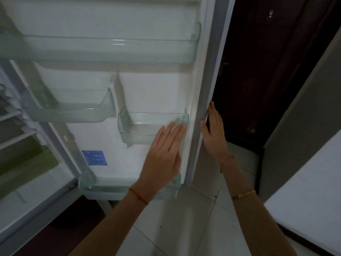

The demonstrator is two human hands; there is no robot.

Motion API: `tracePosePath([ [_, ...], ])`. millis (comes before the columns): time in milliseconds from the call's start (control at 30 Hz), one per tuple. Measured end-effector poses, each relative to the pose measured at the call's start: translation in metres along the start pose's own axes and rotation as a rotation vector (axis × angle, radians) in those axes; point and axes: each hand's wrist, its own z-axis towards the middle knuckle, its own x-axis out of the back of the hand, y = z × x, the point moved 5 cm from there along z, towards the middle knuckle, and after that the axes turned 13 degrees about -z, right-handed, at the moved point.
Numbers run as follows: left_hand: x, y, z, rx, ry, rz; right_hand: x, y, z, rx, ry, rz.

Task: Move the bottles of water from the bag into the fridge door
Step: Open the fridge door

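Bottles of water were nowhere in view, and neither was the bag, so where they sat could not be told from what your head camera showed. The fridge door (147, 85) stood open in front of you, and every clear bin on it looked bare: the long top shelf (110, 50), the middle-left bin (73, 108), the small middle-right bin (147, 128) and the bottom bin (110, 189) at the door's lower edge. Your left hand (164, 157) was spread flat with the fingers straight, lying against the inner face of the door near its outer edge, the fingertips over the right corner of the small middle-right bin; it held nothing. Your right hand (214, 130) was also open and carried nothing, its fingers laid along the door's outer edge, seemingly steadying it. By that showing, you had not placed a single bottle, and I judged the task barely begun: the door was opened and held ready, while every bottle was left to fetch from the bag and stand in a door bin.
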Motion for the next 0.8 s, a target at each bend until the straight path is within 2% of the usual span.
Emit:
tracePosePath([
  [333,-0.032,-0.015,0.039,0.144,-0.047,0.148,-0.030,0.029,0.058,-0.003,-0.191,0.124],
  [800,-0.066,-0.045,0.087,0.238,-0.125,0.281,-0.073,0.049,0.134,0.033,-0.339,0.248],
])
